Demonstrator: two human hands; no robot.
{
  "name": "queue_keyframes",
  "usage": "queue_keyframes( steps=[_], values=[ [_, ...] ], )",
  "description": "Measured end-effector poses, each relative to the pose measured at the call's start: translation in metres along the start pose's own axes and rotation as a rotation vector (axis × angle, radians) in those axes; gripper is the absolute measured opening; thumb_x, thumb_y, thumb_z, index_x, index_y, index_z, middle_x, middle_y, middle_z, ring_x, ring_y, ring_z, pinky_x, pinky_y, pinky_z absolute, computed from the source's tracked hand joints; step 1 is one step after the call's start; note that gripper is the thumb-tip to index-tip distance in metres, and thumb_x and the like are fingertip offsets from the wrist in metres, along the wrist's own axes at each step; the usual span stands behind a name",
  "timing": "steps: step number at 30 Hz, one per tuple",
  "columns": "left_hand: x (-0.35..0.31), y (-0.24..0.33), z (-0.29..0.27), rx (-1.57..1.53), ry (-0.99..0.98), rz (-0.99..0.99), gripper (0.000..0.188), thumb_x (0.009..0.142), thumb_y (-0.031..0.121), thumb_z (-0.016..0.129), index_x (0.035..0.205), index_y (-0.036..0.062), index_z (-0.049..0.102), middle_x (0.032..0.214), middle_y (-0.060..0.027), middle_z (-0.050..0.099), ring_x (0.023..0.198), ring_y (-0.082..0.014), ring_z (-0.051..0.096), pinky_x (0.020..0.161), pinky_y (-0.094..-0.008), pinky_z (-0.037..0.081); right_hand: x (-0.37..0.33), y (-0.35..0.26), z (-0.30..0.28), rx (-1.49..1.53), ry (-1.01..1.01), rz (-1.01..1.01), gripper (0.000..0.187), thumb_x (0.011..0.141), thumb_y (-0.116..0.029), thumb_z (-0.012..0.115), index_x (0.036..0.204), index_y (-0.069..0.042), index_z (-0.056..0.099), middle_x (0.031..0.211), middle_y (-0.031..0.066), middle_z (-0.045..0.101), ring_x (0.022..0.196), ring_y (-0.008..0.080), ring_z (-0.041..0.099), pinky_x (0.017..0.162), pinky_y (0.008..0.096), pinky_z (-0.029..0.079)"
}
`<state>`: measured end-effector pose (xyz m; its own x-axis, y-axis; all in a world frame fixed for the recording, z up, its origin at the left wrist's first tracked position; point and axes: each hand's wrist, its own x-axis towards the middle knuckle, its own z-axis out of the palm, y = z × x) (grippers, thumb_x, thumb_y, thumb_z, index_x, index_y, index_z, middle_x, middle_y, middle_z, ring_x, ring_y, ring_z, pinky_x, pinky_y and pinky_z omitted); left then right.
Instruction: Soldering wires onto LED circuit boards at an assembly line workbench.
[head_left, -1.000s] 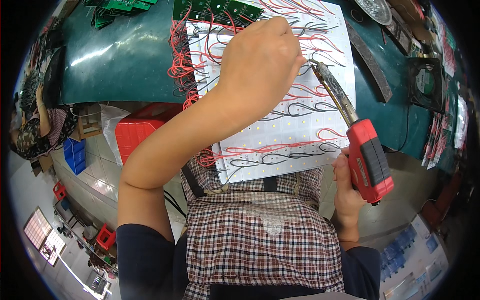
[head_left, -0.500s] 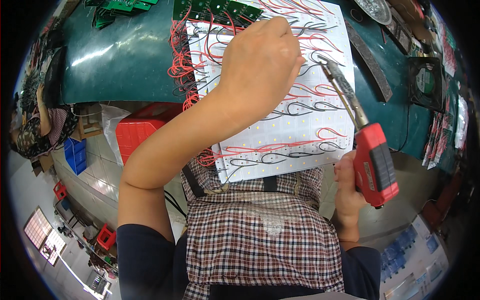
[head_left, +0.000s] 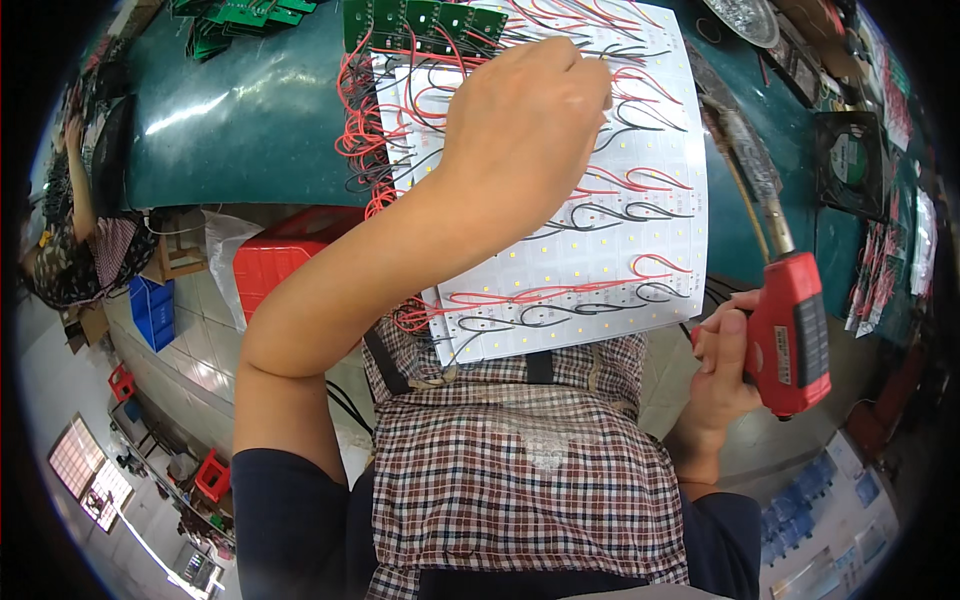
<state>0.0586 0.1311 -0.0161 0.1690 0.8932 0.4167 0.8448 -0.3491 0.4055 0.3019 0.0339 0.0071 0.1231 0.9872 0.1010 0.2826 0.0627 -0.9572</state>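
A stack of white LED boards (head_left: pixel 560 265), dotted with small yellow LEDs and strung with red and black wires (head_left: pixel 655 210), lies over the table's near edge. Across its upper part reaches my left hand (head_left: pixel 525 130). Its fingers are closed and pointed down at the boards; the fingertips, and whatever they pinch, are hidden beneath the hand. My right hand (head_left: pixel 722 375) grips a red and black soldering gun (head_left: pixel 790 335) off the boards' right side. The gun's long metal barrel and thin side tube point up and away, the tip apart from the boards.
Green circuit boards (head_left: pixel 425 25) with wires lie along the stack's far left edge, more green boards (head_left: pixel 235 22) farther left. A dark bar (head_left: pixel 715 85), a metal dish (head_left: pixel 745 18) and a black fan (head_left: pixel 852 165) are at right. Red crate (head_left: pixel 285 260) below the table; another person (head_left: pixel 75 235) sits far left.
My right hand and the soldering gun have moved right, taking the tip away from the boards. My left hand has barely shifted. The green circuit boards at the top have slid slightly left.
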Motion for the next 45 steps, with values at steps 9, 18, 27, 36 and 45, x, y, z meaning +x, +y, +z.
queue_keyframes(
  steps=[9, 18, 27, 36, 45],
  values=[
    [0.01, 0.019, 0.007, -0.159, 0.001, 0.012, 0.017, 0.08, 0.011, 0.071, 0.095, 0.006, 0.066, 0.084, -0.0073, 0.067, 0.077, -0.0266, 0.066, 0.066, -0.0373, 0.051, 0.007, -0.002, -0.008, 0.048, 0.054, -0.031, 0.016, 0.094, -0.005, 0.057, 0.107, 0.005, 0.055, 0.071, 0.0071, 0.056, 0.044, 0.0042, 0.033, 0.042, 0.0211, 0.033],
    [-0.016, 0.041, 0.005, 0.199, -0.073, 0.436, 0.017, 0.066, 0.008, 0.063, 0.081, -0.0001, 0.065, 0.072, -0.004, 0.049, 0.067, -0.0171, 0.052, 0.056, -0.0291, 0.043, 0.009, -0.001, -0.008, 0.062, 0.084, -0.039, 0.017, 0.095, -0.007, 0.057, 0.108, 0.005, 0.055, 0.069, 0.0067, 0.054, 0.045, 0.0046, 0.033, 0.043, 0.0208, 0.033],
    [-0.031, 0.049, -0.016, 0.216, -0.152, 0.337, 0.03, 0.071, 0.008, 0.063, 0.098, -0.0046, 0.066, 0.09, -0.0084, 0.064, 0.079, -0.0213, 0.061, 0.067, -0.0308, 0.049, 0.008, -0.001, -0.006, 0.087, 0.062, -0.021, 0.017, 0.094, -0.003, 0.056, 0.109, 0.005, 0.055, 0.071, 0.0072, 0.055, 0.046, 0.0044, 0.034, 0.044, 0.0202, 0.034],
    [0.042, -0.015, -0.097, 0.157, 0.073, -0.113, 0.008, 0.078, 0.001, 0.067, 0.084, 0.001, 0.062, 0.079, -0.0128, 0.062, 0.076, -0.0293, 0.063, 0.069, -0.0369, 0.05, 0.005, 0.0, -0.009, 0.092, 0.073, 0.029, 0.018, 0.093, -0.003, 0.058, 0.109, 0.004, 0.055, 0.07, 0.0054, 0.055, 0.049, 0.0052, 0.04, 0.047, 0.0208, 0.035],
    [0.022, -0.041, -0.087, 0.196, -0.214, 0.158, 0.022, 0.076, 0.001, 0.072, 0.096, 0.0063, 0.065, 0.089, -0.0082, 0.062, 0.086, -0.0285, 0.062, 0.075, -0.0382, 0.05, 0.004, 0.003, -0.004, 0.076, 0.044, 0.009, 0.014, 0.095, -0.002, 0.056, 0.108, 0.003, 0.055, 0.07, 0.005, 0.054, 0.046, 0.0042, 0.035, 0.045, 0.0213, 0.034]
  ],
)
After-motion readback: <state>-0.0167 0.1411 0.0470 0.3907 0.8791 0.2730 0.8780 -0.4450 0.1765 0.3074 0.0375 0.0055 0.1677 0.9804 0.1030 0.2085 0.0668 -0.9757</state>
